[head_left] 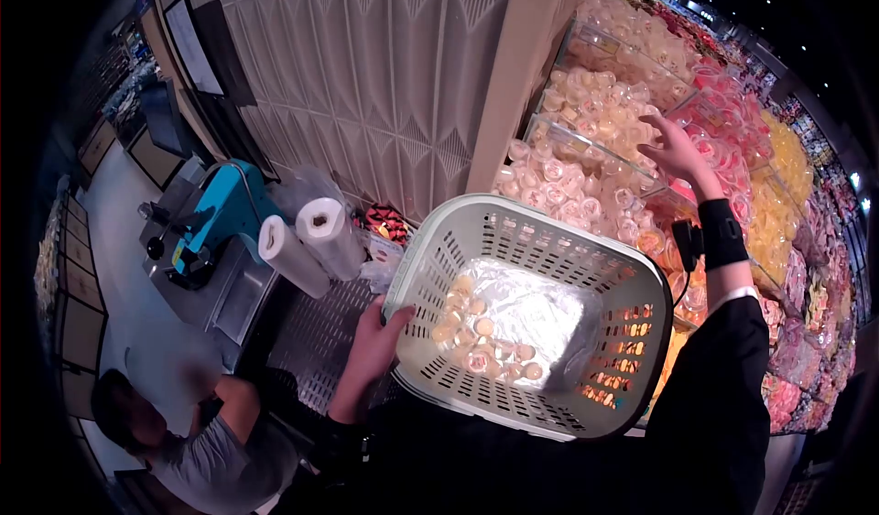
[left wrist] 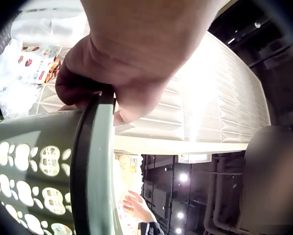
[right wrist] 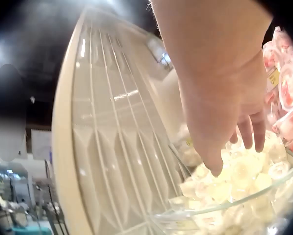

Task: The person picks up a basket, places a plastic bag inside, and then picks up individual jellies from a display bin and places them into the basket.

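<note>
My left hand grips the rim of a pale green-grey plastic basket with slotted sides, its thumb over the edge. Inside the basket lie several small pale cups in clear wrapping, gathered toward the left and near side. Above a clear-walled bin of cream-coloured wrapped cups, my right hand reaches down with fingers apart. In the right wrist view its fingertips overlap the pile, and nothing shows between them. A black band with a small camera is strapped round the right wrist.
Bins of pink and yellow wrapped sweets stretch right. A ribbed wall panel stands ahead. On the left counter are plastic bag rolls and a teal machine. A person in a grey shirt is at lower left.
</note>
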A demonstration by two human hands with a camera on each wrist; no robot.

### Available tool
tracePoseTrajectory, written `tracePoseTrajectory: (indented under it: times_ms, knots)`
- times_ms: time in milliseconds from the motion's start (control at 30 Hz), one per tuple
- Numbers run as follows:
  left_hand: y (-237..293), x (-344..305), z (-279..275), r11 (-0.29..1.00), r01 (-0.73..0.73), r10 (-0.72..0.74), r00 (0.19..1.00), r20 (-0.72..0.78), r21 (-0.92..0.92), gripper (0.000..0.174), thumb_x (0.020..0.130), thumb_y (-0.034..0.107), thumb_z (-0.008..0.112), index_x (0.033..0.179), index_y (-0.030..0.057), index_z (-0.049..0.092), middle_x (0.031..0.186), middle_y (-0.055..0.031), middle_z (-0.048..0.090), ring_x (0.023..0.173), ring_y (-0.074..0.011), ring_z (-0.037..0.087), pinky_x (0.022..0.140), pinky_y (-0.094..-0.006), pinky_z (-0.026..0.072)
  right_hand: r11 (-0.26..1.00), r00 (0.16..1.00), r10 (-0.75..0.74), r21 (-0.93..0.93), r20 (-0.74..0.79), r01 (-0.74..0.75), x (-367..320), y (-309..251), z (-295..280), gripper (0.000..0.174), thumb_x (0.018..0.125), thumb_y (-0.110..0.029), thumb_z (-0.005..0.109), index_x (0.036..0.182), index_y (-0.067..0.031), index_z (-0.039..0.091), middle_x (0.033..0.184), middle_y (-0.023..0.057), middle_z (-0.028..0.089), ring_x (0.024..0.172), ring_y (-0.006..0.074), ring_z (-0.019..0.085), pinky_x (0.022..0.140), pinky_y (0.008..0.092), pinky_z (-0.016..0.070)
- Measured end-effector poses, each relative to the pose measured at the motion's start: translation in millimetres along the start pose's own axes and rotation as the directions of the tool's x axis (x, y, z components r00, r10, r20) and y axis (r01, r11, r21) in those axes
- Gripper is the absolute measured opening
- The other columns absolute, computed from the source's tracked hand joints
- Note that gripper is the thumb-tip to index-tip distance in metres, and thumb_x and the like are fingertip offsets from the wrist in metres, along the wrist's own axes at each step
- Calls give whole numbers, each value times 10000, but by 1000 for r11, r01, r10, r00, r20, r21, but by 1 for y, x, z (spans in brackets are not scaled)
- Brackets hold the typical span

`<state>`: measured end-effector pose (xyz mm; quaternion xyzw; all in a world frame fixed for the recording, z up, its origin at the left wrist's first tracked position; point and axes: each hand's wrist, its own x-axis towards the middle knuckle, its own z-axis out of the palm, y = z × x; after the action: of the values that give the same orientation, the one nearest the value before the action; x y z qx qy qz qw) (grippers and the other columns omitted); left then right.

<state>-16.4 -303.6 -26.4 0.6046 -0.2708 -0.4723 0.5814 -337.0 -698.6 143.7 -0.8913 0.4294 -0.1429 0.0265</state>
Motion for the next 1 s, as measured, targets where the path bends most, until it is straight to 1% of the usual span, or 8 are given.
tracePoseTrajectory:
  times_ms: [133,233,300,433,733,833,933,1000]
  knots:
    - [-24,17,2,975,-95,73,991,-113,-202,217,888,126,578,1052,-18,582,928,-63,623,825,-113,577,743,-250,465,974,996,83,-215,33,-74,58,30,50,866,683,-320,763,1394,-117,312,1241,299,494,1133,434,506,984,429,402]
    - [-29,22,6,938,-219,136,945,-297,-268,199,910,145,526,1011,-9,601,915,-51,620,839,-112,566,776,-242,447,972,992,123,-199,-37,-128,67,17,67,880,668,-329,774,1386,-122,308,1206,338,475,1116,459,506,953,441,431]
    - [-20,19,11,927,-200,86,936,-341,-317,203,912,150,523,1006,-9,607,915,-49,621,847,-113,564,784,-244,445,920,953,279,-250,-119,-301,58,-10,63,843,653,-286,787,1367,-131,367,1210,316,458,1094,459,522,899,466,478]
    - [-17,17,17,910,-157,17,938,-345,-383,210,909,151,515,995,-12,616,918,-42,620,858,-117,560,802,-251,442,967,934,51,-217,-354,-135,49,12,91,734,689,-262,773,1309,-124,407,1109,313,482,992,448,552,838,459,489]
    - [-24,19,14,918,-152,25,943,-331,-365,202,893,129,512,983,-18,617,916,-46,618,856,-115,557,807,-250,439,998,925,13,-51,-379,-35,34,26,92,653,713,-211,726,1302,-121,459,1190,250,494,1003,410,562,873,444,470]
    - [-23,18,13,916,-133,4,947,-321,-380,189,893,121,507,965,-15,617,895,-39,613,837,-111,553,792,-244,435,995,906,97,44,-413,-86,28,18,88,633,695,-202,714,1276,-81,493,1169,248,524,1031,392,555,911,427,453]
    - [-30,22,11,917,-141,4,940,-342,-374,183,895,117,502,957,-14,614,872,-32,605,816,-103,545,772,-233,430,991,860,132,56,-494,-120,28,29,93,639,683,-227,731,1252,-42,506,1144,234,564,1051,370,562,913,414,453]
    - [-28,21,10,928,-132,19,950,-310,-348,182,895,122,506,955,-13,612,862,-23,599,804,-97,538,758,-225,427,998,774,52,62,-631,-16,24,32,96,626,695,-231,726,1244,-29,503,1160,243,564,1084,388,549,931,435,439]
